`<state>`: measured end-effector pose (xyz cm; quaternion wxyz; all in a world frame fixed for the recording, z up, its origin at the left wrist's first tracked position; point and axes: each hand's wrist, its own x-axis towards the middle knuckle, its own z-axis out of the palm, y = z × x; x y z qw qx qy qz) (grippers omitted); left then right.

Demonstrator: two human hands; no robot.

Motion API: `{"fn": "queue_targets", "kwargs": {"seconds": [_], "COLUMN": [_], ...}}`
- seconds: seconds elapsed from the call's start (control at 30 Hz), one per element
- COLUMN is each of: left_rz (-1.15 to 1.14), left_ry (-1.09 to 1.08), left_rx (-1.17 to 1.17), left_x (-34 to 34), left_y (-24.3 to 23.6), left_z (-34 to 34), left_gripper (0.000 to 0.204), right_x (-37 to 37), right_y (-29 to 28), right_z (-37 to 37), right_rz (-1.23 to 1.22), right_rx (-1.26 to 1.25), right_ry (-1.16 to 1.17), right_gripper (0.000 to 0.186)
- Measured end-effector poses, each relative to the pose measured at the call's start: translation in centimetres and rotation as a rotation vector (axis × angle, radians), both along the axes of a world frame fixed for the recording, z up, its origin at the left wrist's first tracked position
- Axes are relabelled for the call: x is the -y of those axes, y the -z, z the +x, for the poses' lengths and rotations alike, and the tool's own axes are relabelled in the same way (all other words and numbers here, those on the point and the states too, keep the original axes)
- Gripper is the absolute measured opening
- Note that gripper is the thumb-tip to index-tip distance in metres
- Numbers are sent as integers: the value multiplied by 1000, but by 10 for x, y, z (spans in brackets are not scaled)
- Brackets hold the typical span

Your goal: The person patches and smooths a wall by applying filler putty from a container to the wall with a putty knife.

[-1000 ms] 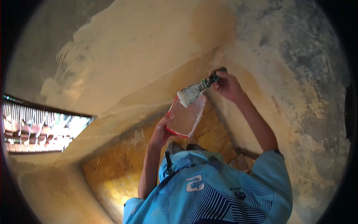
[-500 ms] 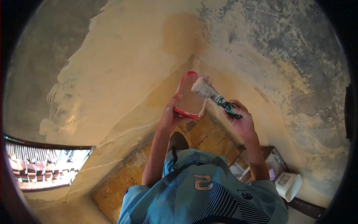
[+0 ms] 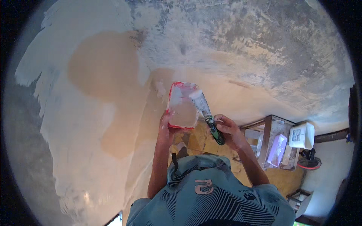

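A red-rimmed rectangular tray point(image 3: 182, 127), smeared with pale filler, rests in my left hand point(image 3: 166, 122), whose fingers wrap its near left edge. My right hand point(image 3: 229, 132) is closed round the green and black handle of a putty knife point(image 3: 215, 130). The knife's wide blade points up and left over the tray's right side, with whitish filler at its tip. Whether the blade touches the tray I cannot tell. Both hands are in front of my body, near the corner of the walls.
Patchy pale filler covers the left wall point(image 3: 86, 124); the right wall point(image 3: 264, 49) is mottled grey. At right stands a wooden table point(image 3: 269, 124) with a purple tray point(image 3: 277, 150) and a white tub point(image 3: 301, 136). A fan point(image 3: 309, 162) is beyond it. Yellowish tiles point(image 3: 201, 141) cover the floor.
The view has swung to the right, bringing more of the table and the fan into sight. The window at left has nearly gone. Both hands keep hold of the tray and the putty knife.
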<state>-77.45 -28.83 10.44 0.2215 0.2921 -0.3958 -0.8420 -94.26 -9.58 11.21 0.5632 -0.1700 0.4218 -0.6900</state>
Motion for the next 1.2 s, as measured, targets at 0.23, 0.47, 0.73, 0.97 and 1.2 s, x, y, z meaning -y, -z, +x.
{"fn": "queue_targets", "kwargs": {"seconds": [0.23,0.47,0.73,0.97,1.2], "left_rz": [100,79,43,114,167], "left_ry": [24,68,-170,-313,-313], "left_rx": [42,-24,55,-57,-63], "left_x": [31,59,63,54,72], "left_y": [-2,-24,-37,-5,29], "left_z": [-6,-21,-45,-46,-29], "left_gripper": [63,66,59,66,66], "right_x": [20,49,79,97,124], "right_y": [-19,-29,-36,-27,-16], "right_z": [13,-26,-76,-99,-88], "right_rz": [-64,-109,-181,-129,-171], "right_rx": [53,120,61,-114,-229], "right_ry": [19,-56,-215,-258,-96], "right_gripper": [43,46,49,54,56]}}
